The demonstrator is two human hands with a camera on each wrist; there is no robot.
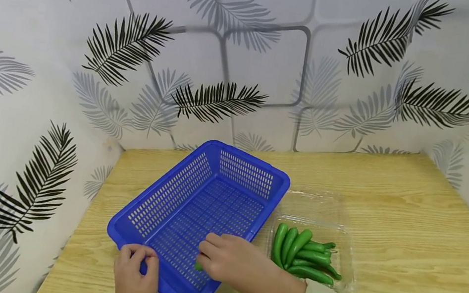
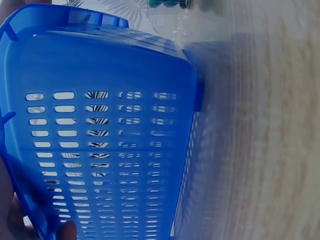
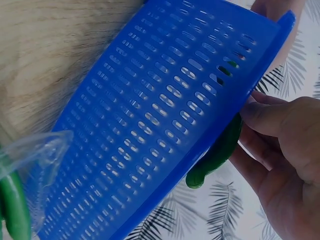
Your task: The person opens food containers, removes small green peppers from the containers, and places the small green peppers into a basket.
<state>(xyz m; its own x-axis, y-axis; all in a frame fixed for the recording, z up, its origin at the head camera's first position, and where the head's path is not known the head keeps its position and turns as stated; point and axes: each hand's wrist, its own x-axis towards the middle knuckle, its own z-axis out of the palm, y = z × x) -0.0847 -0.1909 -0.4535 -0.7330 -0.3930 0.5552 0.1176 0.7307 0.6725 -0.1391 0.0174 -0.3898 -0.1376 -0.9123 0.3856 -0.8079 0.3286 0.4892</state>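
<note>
A blue plastic basket (image 1: 222, 205) with slotted walls stands on the table, lying diagonally in the head view. My left hand (image 1: 136, 275) grips its near rim, thumb and fingers bent over the edge. Over the basket's near end, my right hand (image 1: 232, 259) holds a green chili pepper (image 3: 217, 152), mostly hidden by the fingers in the head view. In the right wrist view the pepper's blunt end sticks out beside the basket rim. Right of the basket, a clear plastic box (image 1: 346, 262) holds several green chili peppers (image 1: 313, 258). The left wrist view shows mostly the basket's outer wall (image 2: 115, 65).
The wood-grain table (image 1: 419, 242) extends to the right of the plastic box. Its clear lid (image 1: 312, 205) lies folded back behind it. A wall covering with a leaf pattern (image 1: 222, 102) rises behind and beside the table.
</note>
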